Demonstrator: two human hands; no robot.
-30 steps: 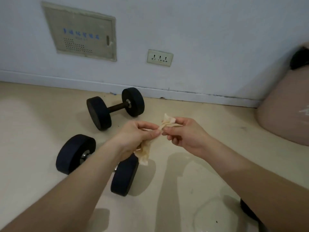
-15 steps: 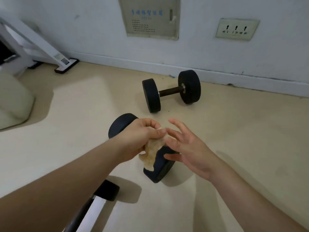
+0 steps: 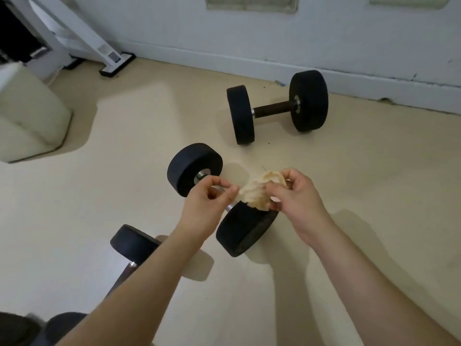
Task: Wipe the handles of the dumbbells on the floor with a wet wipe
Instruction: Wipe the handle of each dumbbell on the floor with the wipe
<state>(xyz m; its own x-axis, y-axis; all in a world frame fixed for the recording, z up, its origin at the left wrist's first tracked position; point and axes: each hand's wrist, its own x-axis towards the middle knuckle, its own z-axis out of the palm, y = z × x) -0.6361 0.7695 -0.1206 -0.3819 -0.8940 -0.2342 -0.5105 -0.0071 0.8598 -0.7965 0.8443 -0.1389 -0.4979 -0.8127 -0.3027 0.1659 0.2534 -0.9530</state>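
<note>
Three black dumbbells lie on the beige floor. The far dumbbell [image 3: 273, 111] near the wall shows a dark bare handle. The middle dumbbell [image 3: 193, 168] lies right under my hands, its handle mostly hidden by my left hand [image 3: 208, 206]. A third dumbbell [image 3: 133, 242] is partly covered by my left forearm. The crumpled tan wet wipe [image 3: 255, 193] hangs above the middle dumbbell's near weight. My right hand [image 3: 298, 198] grips its right side, and my left hand's thumb and forefinger pinch its left edge.
A cream padded block [image 3: 27, 116] stands at the left. A white equipment frame foot [image 3: 113, 62] rests by the white wall's baseboard [image 3: 189, 49]. Dark round objects [image 3: 17, 329] sit at the bottom left corner. Bare floor stretches to the right.
The view has dropped and shifted left, closer to the dumbbells. My right hand, open half a second ago, has closed on the wipe; my left hand now only pinches its edge.
</note>
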